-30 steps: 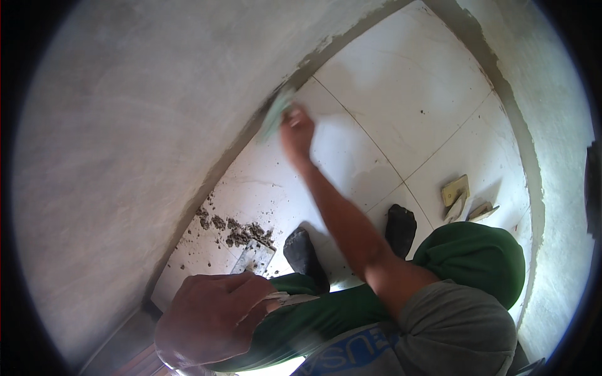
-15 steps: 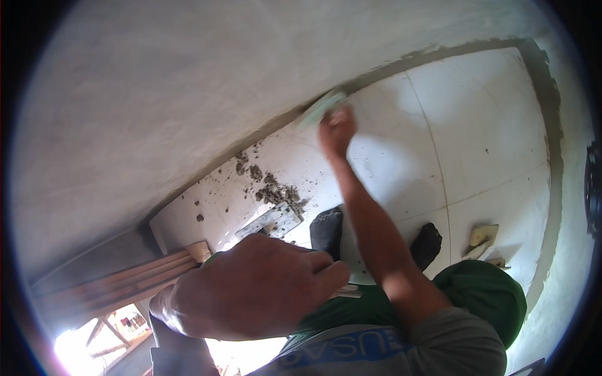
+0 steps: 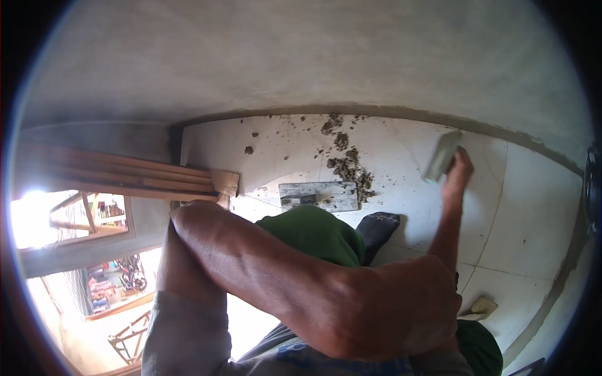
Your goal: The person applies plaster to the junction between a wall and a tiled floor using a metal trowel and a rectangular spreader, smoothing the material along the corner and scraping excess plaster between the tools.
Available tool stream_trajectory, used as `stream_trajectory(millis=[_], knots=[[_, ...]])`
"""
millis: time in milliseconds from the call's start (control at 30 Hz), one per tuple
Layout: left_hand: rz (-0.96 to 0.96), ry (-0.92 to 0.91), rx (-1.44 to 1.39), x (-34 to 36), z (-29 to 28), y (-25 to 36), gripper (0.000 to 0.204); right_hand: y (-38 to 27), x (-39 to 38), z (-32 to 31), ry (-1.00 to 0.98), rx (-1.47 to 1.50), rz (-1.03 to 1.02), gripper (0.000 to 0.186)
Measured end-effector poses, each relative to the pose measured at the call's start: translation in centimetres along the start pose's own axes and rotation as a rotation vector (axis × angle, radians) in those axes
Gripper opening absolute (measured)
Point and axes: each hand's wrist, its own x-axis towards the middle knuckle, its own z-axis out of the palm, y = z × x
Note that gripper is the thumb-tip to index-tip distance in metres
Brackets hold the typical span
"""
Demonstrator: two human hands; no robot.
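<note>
My right hand (image 3: 458, 172) grips a pale green hand float (image 3: 441, 156), held tilted over the white tiled floor (image 3: 401, 153) near the wall foot. My left arm bends across the front of my body. Its hand (image 3: 395, 307), large and close, has a rounded, closed shape. The fingers curl out of sight, and whatever they may hold is hidden. A flat rectangular plastering trowel (image 3: 342, 195), smeared grey with a dark handle, lies on the tiles in front of my green-clad knee (image 3: 313, 229). Beyond it, clumps of dark wet mortar (image 3: 350, 168) trail toward the wall.
A plain grey wall (image 3: 301, 62) rises ahead, with a darker mortar band (image 3: 401, 113) along its foot. Wooden boards (image 3: 144, 178) stand at the left, above a bright opening. My dark-shod foot (image 3: 379, 232) rests on the tiles. A yellowish block (image 3: 483, 307) lies at the lower right.
My view has swung, so the trowel and mortar sit further right. The float has left the wall edge and come back over the tiles. My left hand has moved right, across the right forearm.
</note>
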Motion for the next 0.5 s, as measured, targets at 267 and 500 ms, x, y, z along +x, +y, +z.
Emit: stream_trajectory(millis=[267, 500], knots=[[0.106, 0.343, 0.183, -0.7, 2.4, -1.1, 0.028, -2.3, -3.1, 2.4, -0.652, -0.606, -0.025, 0.038], [0.209, 0.659, 0.378, -0.4, 2.4, -3.2, 0.028, -3.9, -3.6, 5.6, -0.742, -0.534, 0.135, 0.049]])
